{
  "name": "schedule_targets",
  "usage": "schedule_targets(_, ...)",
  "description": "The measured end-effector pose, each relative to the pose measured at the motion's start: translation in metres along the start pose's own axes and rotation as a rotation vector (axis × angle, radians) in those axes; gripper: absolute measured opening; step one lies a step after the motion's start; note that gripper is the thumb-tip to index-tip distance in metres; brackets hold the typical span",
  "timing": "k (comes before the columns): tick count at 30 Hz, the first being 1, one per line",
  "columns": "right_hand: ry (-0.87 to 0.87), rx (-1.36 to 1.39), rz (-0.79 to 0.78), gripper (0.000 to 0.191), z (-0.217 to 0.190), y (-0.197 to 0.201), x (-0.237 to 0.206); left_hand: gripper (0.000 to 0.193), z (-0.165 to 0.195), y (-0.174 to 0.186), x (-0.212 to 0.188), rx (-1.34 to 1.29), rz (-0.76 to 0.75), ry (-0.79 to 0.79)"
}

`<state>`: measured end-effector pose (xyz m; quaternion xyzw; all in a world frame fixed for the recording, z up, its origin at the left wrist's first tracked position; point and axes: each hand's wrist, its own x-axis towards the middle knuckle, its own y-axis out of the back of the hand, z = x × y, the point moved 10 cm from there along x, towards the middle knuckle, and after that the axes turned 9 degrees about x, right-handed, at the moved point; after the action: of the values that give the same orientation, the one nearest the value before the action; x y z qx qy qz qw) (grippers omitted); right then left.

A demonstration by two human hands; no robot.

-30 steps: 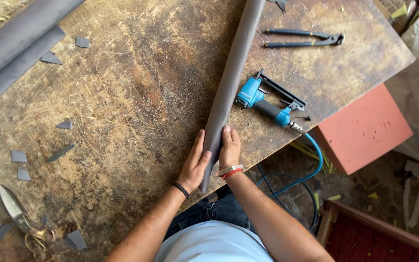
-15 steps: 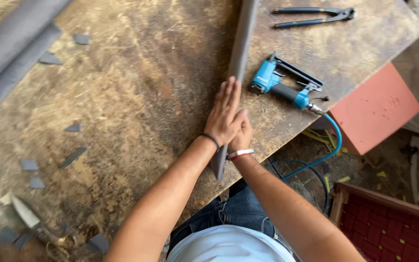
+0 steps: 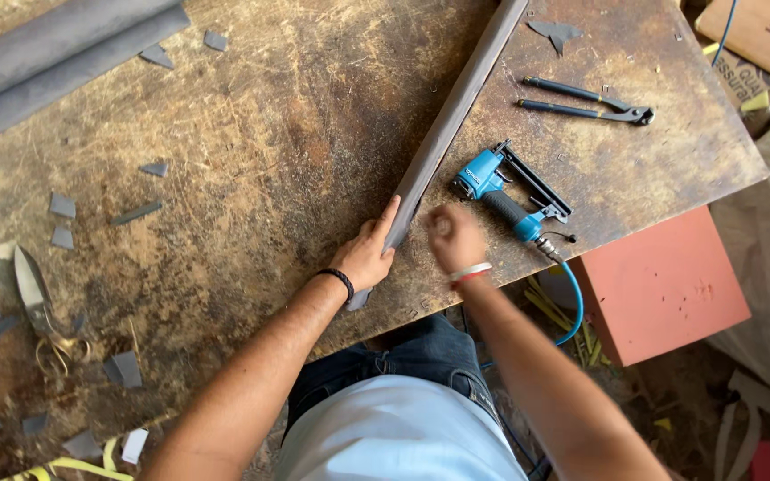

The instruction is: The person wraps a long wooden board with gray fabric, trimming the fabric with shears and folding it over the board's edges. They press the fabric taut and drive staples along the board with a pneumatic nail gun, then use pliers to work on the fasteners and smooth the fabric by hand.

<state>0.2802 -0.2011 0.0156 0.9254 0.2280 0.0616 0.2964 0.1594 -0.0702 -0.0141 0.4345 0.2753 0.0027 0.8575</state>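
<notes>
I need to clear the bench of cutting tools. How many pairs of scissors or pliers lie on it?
2. Large scissors lie at the table's left edge, among grey fabric scraps. Dark-handled pliers lie at the upper right, beyond the blue staple gun. More may lie outside the view.

Soft, even daylight, faint shadows, sharp throughout except the motion-blurred right hand (image 3: 454, 237).
</notes>
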Motion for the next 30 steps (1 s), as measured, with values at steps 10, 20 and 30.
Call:
schedule_targets(10,-0.320,-0.533,-0.295,0.097,0.050,0.050,0.076,0.093,-0.012,0.015,0.005,-0.085,-0.019,0.018)
schedule_targets(20,-0.206,-0.209,-0.384,0.052,0.046,0.040,0.024,0.092,-0.011,0.020,0.004,-0.083,-0.026,-0.004)
schedule_targets(30,0.033,-0.111,-0.474,0.047,0.001,0.010,0.019,0.103,-0.009,0.018,0.004,-0.001,-0.009,0.046)
